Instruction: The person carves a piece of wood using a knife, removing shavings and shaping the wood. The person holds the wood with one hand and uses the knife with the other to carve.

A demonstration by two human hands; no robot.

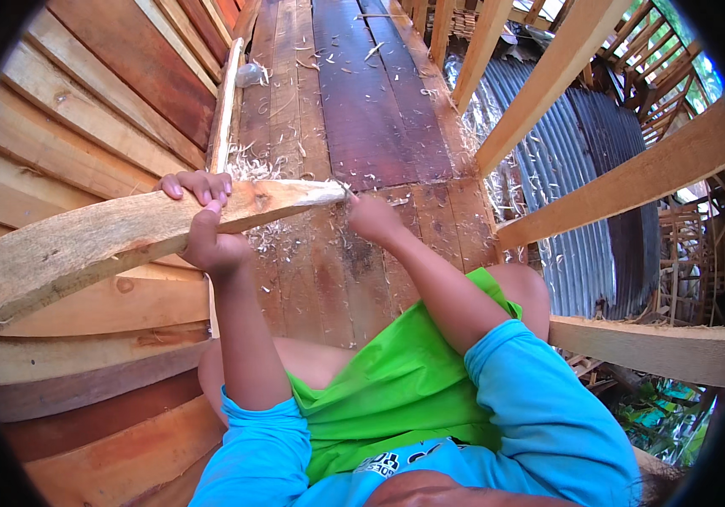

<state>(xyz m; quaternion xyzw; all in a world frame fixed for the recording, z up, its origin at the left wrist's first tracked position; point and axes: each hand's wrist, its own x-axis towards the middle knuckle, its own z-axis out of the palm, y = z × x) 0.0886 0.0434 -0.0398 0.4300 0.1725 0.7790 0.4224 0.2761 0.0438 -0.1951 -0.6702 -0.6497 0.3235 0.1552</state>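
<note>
A long, rough, curved plank (92, 241) runs from the left edge to the middle, its tip thin and splintered near the centre. My left hand (202, 221) is wrapped over the plank close to that tip, fingers on its upper edge, thumb below. My right hand (371, 215) is closed just right of the tip; something small may be in it, but it is hidden by the fist. I am crouched, with green shorts (388, 389) and blue sleeves showing.
Wood shavings (282, 232) litter the dark floorboards (362, 110). A plank wall (84, 110) rises on the left. Pale railing beams (632, 182) cross on the right, with corrugated metal roofing (565, 152) below them. A thin stick (225, 106) leans by the wall.
</note>
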